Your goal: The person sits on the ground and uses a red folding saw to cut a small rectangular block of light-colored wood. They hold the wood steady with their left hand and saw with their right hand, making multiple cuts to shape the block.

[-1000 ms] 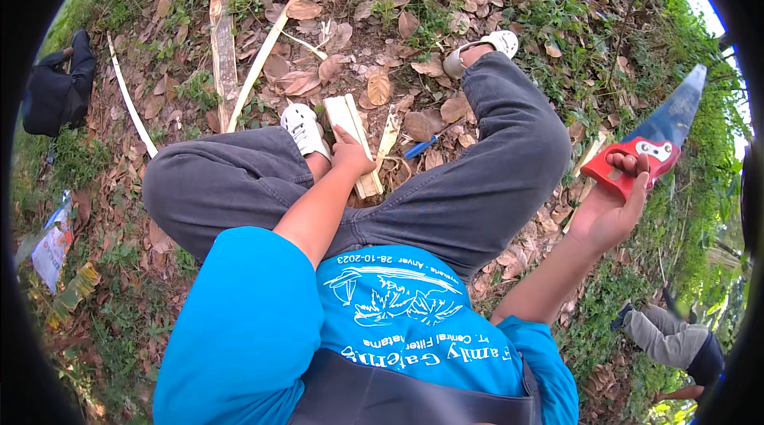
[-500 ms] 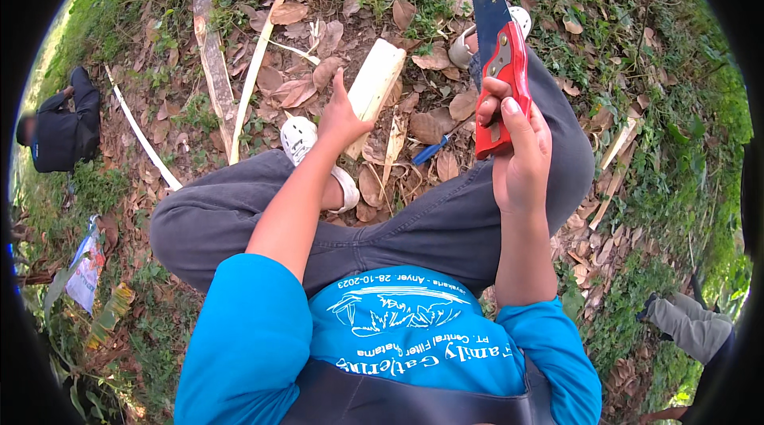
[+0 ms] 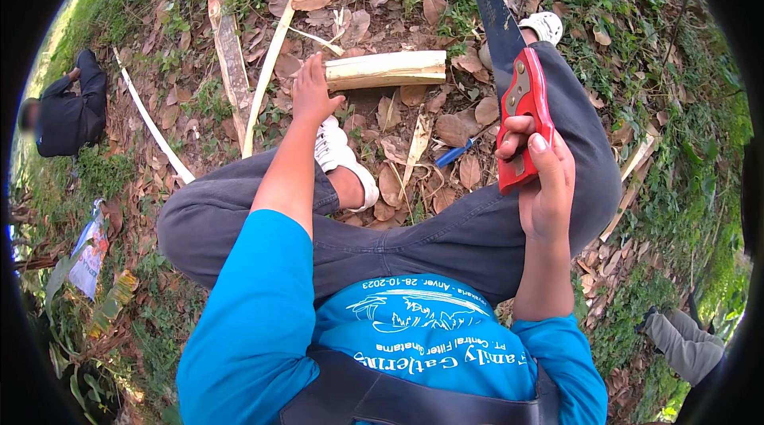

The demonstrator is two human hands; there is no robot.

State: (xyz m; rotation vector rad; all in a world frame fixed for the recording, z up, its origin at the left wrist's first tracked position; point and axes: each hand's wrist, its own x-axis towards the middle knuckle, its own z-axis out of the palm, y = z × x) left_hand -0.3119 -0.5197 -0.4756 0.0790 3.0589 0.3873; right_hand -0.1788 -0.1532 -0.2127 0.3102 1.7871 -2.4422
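A pale, split block of wood (image 3: 390, 68) lies crosswise on the leaf-strewn ground in front of me. My left hand (image 3: 313, 93) is at its left end, fingers stretched and thumb apart, not wrapped round it. Whether the palm touches the wood I cannot tell. My right hand (image 3: 545, 174) grips a handsaw (image 3: 525, 99) by its red handle, over my right knee. The saw's dark blade points away from me, clear of the wood. Beyond my crossed shins, a blue-handled tool (image 3: 454, 154) lies among the leaves beside a thin wood splinter (image 3: 417, 146).
Long wood strips (image 3: 269, 67) and a rough board (image 3: 227, 51) lie to the left. More strips (image 3: 635, 162) are at the right. One person (image 3: 72, 111) sits at far left; another person's trousered leg (image 3: 684, 341) shows at lower right. A plastic bag (image 3: 89, 258) hangs near plants.
The wood block, earlier slanting upright in my left hand, now lies crosswise. My left hand has loosened and moved to its left end. The saw stays in my right hand.
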